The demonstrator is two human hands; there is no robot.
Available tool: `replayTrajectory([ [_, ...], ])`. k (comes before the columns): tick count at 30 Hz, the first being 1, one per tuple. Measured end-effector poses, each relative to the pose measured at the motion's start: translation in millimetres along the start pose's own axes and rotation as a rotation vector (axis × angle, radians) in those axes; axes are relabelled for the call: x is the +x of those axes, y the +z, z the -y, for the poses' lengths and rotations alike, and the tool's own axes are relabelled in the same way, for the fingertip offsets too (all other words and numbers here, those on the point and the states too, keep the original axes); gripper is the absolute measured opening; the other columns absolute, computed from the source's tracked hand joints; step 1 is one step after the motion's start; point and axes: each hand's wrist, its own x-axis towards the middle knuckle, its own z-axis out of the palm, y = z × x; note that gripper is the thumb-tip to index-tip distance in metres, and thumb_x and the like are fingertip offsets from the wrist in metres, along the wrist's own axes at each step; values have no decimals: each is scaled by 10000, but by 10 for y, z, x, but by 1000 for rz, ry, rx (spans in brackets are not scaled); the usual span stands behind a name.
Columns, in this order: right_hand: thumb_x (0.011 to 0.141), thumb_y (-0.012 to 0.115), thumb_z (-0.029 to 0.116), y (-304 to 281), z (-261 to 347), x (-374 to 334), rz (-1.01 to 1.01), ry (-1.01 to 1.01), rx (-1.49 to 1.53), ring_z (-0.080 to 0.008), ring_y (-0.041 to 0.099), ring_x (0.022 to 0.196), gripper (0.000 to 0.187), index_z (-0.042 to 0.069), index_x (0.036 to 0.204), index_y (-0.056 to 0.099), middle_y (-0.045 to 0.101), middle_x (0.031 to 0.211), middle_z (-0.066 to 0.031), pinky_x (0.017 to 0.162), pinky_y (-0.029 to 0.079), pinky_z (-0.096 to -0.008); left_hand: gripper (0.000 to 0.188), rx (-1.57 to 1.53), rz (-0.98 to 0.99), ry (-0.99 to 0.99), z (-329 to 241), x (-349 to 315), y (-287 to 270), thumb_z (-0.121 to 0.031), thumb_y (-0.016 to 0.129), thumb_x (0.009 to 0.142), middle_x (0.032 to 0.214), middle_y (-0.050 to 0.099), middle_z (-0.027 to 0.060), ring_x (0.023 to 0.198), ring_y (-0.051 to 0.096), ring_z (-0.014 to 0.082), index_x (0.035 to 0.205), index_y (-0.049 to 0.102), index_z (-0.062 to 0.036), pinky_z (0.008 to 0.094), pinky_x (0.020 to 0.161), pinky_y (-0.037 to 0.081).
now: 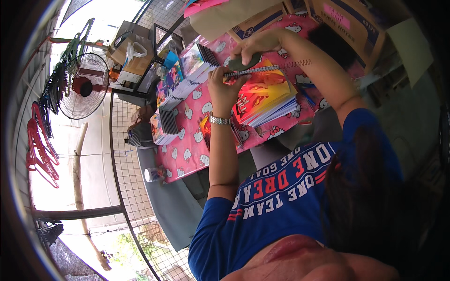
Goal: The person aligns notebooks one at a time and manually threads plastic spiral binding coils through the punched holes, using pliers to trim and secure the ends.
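Note:
My left hand (222, 92), with a metal-band watch (220, 120) at the wrist, pinches the bound edge of a red and yellow notebook (269, 84). A wire spiral (269, 69) runs along that edge, and its loose end (300, 62) sticks out past the notebook's right corner. My right hand (257, 46) grips a dark green oval pad (244, 62), thumb on top, held against or just above the spiral near my left fingers. Whether the pad touches the wire I cannot tell. Below the notebook lies a fanned stack of similar notebooks (276, 110).
A pink patterned cloth (190, 154) covers the table. Stacks of spiral notebooks (169, 122) stand at the left. Cardboard boxes (349, 29) sit at the far right. A white cup (151, 174) is by the left edge; a standing fan (83, 86) and hangers (41, 140) are farther left.

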Motion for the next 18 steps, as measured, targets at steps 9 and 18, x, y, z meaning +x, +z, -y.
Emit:
replayTrajectory([
  [9,767,652,286,-73,-217,166,-45,125,19,-134,572,977,555,-9,1230,576,603,1056,-38,874,442,-256,418,17,-37,29,23,-103,-48,-279,904,665,853,631,78,825,571,273,874,631,-40,396,751,471],
  [18,851,654,309,53,-186,173,43,-198,486,-138,598,990,458,54,1231,622,646,1062,-44,845,483,-295,282,-378,107,-293,379,-176,10,-126,840,786,775,620,17,661,556,67,911,610,-23,242,587,457],
])
